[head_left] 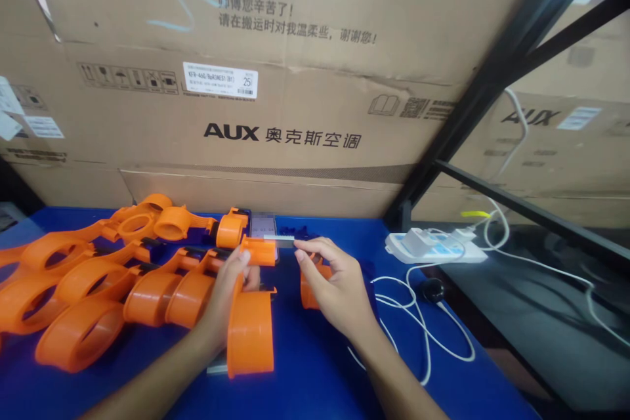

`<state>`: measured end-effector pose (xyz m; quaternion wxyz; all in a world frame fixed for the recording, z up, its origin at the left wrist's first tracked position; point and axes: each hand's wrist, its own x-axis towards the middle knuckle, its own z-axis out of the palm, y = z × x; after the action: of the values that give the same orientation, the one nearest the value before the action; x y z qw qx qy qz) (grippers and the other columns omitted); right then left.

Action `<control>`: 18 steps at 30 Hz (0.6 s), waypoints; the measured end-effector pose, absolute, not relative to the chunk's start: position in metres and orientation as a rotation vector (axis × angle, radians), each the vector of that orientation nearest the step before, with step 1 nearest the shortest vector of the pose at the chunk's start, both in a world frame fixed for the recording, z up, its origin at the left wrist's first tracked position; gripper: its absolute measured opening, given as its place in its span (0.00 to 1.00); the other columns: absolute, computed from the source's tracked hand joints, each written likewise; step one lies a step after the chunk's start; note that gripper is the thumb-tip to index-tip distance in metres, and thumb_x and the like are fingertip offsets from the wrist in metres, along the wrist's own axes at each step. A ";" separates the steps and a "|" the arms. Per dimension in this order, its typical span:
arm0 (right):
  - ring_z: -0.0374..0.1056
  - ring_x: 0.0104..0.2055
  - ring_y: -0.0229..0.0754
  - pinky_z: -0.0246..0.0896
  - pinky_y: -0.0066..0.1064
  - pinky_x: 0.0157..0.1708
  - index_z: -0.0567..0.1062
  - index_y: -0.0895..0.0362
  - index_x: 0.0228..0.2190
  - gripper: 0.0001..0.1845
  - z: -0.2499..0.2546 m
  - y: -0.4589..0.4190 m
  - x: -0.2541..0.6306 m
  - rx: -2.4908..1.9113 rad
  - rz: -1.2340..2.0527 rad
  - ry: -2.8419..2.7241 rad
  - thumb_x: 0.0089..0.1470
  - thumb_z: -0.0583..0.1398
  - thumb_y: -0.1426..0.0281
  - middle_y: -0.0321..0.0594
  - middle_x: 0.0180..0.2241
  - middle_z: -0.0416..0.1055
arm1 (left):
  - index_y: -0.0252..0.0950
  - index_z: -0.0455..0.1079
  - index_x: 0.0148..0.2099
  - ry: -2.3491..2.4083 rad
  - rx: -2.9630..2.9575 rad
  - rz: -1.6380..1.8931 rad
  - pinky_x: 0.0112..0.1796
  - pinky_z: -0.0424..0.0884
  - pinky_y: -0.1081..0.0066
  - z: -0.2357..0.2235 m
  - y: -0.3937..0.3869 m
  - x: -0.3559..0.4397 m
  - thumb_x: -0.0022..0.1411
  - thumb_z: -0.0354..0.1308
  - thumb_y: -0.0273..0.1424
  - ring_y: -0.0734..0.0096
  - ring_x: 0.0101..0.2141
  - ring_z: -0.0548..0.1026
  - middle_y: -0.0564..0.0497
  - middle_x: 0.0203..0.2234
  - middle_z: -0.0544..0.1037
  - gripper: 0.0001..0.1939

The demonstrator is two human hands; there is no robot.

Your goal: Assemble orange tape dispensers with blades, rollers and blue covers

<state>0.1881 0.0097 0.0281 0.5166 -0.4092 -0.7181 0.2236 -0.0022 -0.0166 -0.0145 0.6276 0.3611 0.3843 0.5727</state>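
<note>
My left hand (230, 285) is closed around an orange plastic tape dispenser (250, 335), its wide ring hanging down at the front and its narrower head pointing right. Between the thumb and fingers of my right hand (337, 282) is one end of a thin metal strip with a toothed edge (279, 240), a serrated blade. The blade's other end meets the head of the dispenser; whether it sits in a slot I cannot tell. Behind my right fingers another orange dispenser part (310, 285) is partly hidden.
Several orange tape dispensers (83, 335) crowd the left of the blue table (315, 380). A phone (264, 224) lies at the back, beside small dark pieces (295, 232). On the right are a white power strip (436, 246) and loose cables. A large cardboard box (275, 184) stands behind.
</note>
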 end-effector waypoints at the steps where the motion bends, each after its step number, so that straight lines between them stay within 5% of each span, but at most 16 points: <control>1: 0.72 0.38 0.44 0.66 0.37 0.42 0.82 0.52 0.40 0.07 0.028 0.009 0.188 -0.972 0.538 -1.731 0.64 0.63 0.68 0.39 0.37 0.78 | 0.38 0.58 0.21 0.890 0.846 1.319 0.21 0.53 0.72 -0.014 -0.017 -0.001 0.62 0.58 0.55 0.77 0.17 0.55 0.57 0.14 0.59 0.30; 18: 0.71 0.42 0.46 0.67 0.39 0.45 0.80 0.52 0.46 0.12 0.028 0.006 0.184 -0.825 0.460 -1.963 0.66 0.59 0.73 0.42 0.40 0.78 | 0.39 0.60 0.23 0.854 0.930 1.315 0.21 0.50 0.71 -0.007 -0.019 0.008 0.62 0.59 0.52 0.77 0.17 0.54 0.57 0.14 0.61 0.26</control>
<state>0.1838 0.0060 0.0279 0.4633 -0.3358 -0.7985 0.1871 0.0077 -0.0187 -0.0073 0.6125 0.4031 0.3702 0.5703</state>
